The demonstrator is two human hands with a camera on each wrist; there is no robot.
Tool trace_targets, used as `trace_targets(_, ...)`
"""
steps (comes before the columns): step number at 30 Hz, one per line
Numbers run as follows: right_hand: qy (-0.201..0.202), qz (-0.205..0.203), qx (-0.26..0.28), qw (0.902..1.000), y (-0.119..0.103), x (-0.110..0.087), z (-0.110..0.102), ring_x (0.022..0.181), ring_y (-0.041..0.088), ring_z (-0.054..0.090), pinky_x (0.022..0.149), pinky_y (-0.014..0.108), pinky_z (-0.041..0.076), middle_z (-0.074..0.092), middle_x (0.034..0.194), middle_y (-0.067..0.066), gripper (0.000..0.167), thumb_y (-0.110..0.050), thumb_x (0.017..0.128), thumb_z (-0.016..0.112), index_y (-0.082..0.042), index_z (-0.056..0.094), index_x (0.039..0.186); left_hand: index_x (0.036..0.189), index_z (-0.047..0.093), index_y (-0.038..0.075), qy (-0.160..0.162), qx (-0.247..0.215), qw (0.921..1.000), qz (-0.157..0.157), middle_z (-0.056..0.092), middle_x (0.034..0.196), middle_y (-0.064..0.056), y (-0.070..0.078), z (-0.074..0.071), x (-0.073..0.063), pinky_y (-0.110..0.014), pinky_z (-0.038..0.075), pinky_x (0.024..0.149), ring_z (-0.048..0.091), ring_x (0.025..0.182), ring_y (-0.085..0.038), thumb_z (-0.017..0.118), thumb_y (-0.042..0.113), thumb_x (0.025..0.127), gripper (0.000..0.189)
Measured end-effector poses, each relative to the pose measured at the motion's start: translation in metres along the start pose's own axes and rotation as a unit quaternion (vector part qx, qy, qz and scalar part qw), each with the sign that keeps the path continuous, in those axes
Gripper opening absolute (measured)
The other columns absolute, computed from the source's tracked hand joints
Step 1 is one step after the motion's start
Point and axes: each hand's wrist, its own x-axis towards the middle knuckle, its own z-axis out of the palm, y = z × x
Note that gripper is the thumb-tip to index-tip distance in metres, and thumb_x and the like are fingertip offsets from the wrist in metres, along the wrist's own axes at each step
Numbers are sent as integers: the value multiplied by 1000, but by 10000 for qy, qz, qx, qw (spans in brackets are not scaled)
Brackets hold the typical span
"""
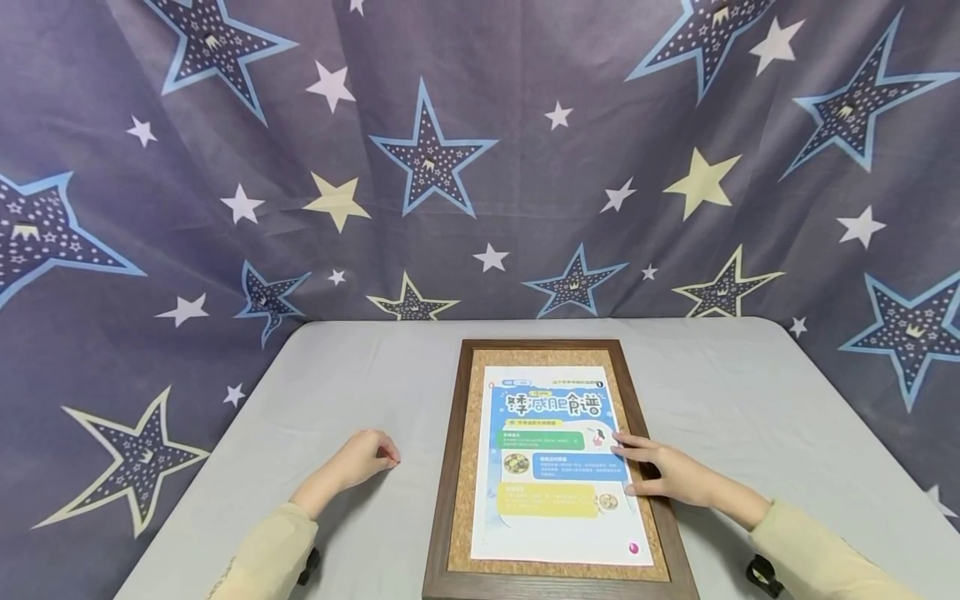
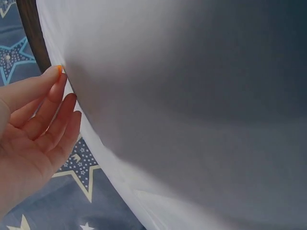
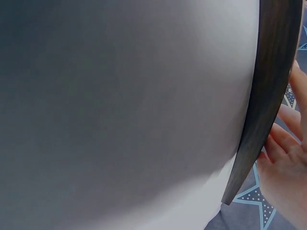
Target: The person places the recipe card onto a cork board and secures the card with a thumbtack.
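Observation:
A framed cork board (image 1: 462,500) lies on the table with a printed poster (image 1: 558,537) on it. Small round-headed pins show at the poster's top left (image 1: 491,385), top right (image 1: 599,384) and bottom right (image 1: 633,548). To the left of the board, my left hand (image 1: 363,457) pinches a small orange-red push pin (image 2: 59,69) between thumb and forefinger; its point is hidden. My right hand (image 1: 671,472) rests over the right side of the board, fingers spread, fingertips on the poster's right edge. In the right wrist view the dark frame (image 3: 266,105) partly hides that hand.
A pale grey cloth covers the table (image 1: 375,367), which extends on both sides of the board. Behind and beside it hangs a dark curtain (image 1: 525,167) with star prints. Black bands (image 1: 763,575) show beneath both sleeves.

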Motion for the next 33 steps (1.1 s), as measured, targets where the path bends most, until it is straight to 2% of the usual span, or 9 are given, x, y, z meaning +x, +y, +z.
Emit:
trace_targets(6, -5, -42, 53, 10000, -2, -1, 1, 117, 41, 37, 87, 48, 38, 36, 133, 24, 61, -37, 81, 59, 7, 47, 123, 76, 65, 3, -108, -389, 9991, 124, 61, 75, 0, 8, 1, -3, -23, 46, 64, 56, 70, -11, 64, 7, 78, 5)
trace_targets(16, -12, 29, 181, 9998, -1, -2, 1, 118, 42, 36, 87, 49, 38, 35, 133, 24, 62, -37, 81, 59, 7, 46, 123, 77, 65, 2, -312, -946, 9940, 447, 63, 74, 0, 27, 10, 1, -19, 47, 62, 57, 68, -9, 60, -3, 79, 7)
trace_targets(28, 34, 8, 90, 10000, -1, 0, -2, 117, 42, 36, 87, 50, 37, 36, 133, 24, 62, -36, 81, 60, 7, 47, 123, 80, 65, -1, -521, -1177, 9890, 728, 63, 75, -3, 54, 18, 3, -18, 47, 62, 58, 68, -10, 57, -8, 77, 11)
trace_targets(33, 27, -36, 59, 10000, -2, 0, -2, 117, 41, 37, 87, 49, 38, 36, 133, 24, 60, -36, 81, 60, 7, 48, 122, 80, 67, 3, -605, -1046, 9889, 866, 63, 76, 1, 64, 20, 1, -19, 46, 63, 56, 69, -7, 59, -4, 78, 11)
